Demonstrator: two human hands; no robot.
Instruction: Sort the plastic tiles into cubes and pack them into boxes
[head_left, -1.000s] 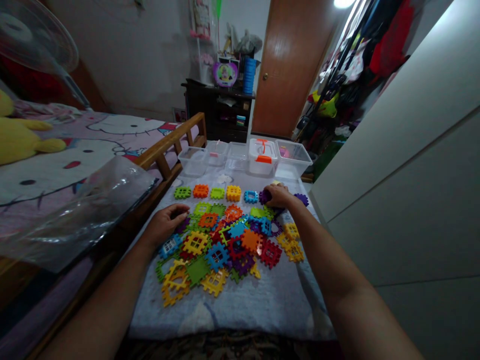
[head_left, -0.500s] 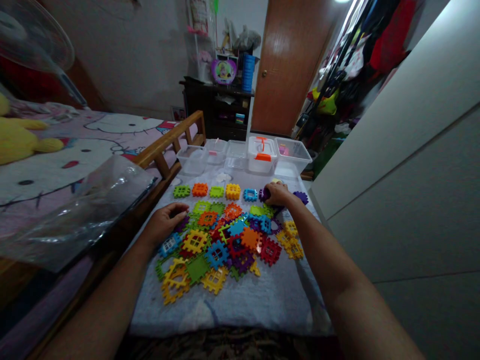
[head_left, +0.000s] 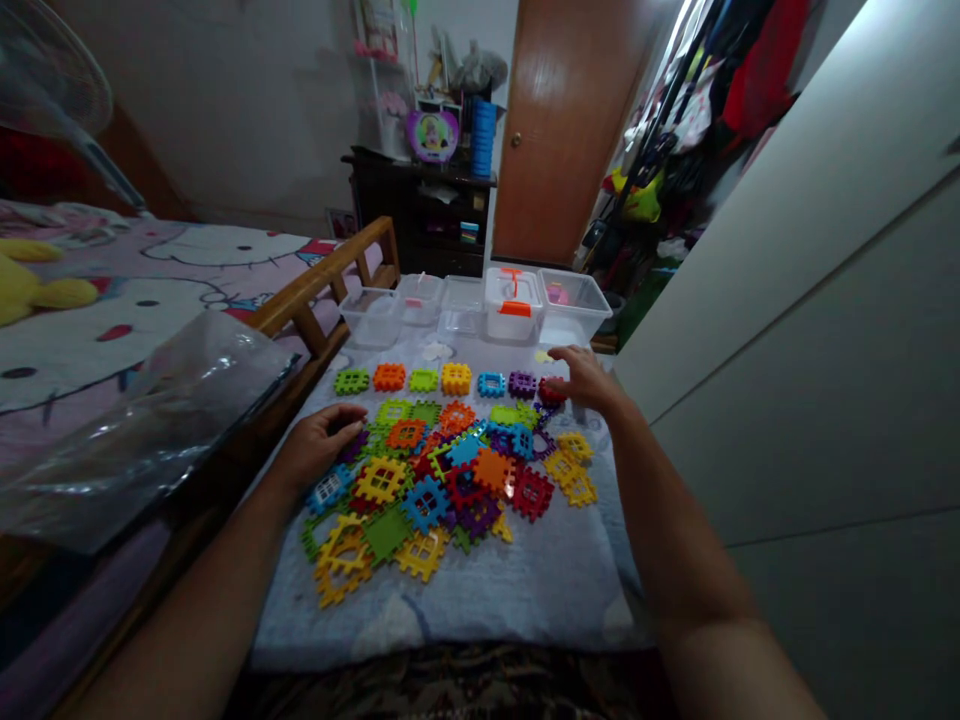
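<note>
My right hand (head_left: 586, 380) is at the right end of a row of toy building pieces. Its fingers are spread, and the thumb is at a red building piece (head_left: 553, 391); whether it touches cannot be made out. Just left of that stands a purple building piece (head_left: 523, 385), then a blue building piece (head_left: 491, 384). My left hand (head_left: 319, 442) rests at the left edge of a loose pile, thumb and fingers apart, nothing held. The pile mixes many-coloured square pieces, among them an orange plate (head_left: 493, 470) and a green plate (head_left: 388, 532).
Clear plastic boxes stand along the table's far edge, including a lidded box (head_left: 514, 305) with orange clips and an open box (head_left: 574, 300). A wooden bed rail (head_left: 330, 275) borders the left side, with a plastic bag (head_left: 172, 430) nearby. A pale cabinet (head_left: 787, 350) is at the right.
My right hand has moved right, off the purple piece, and its fingers have spread. The purple and red pieces at the row's end now show. My left hand stays by the pile.
</note>
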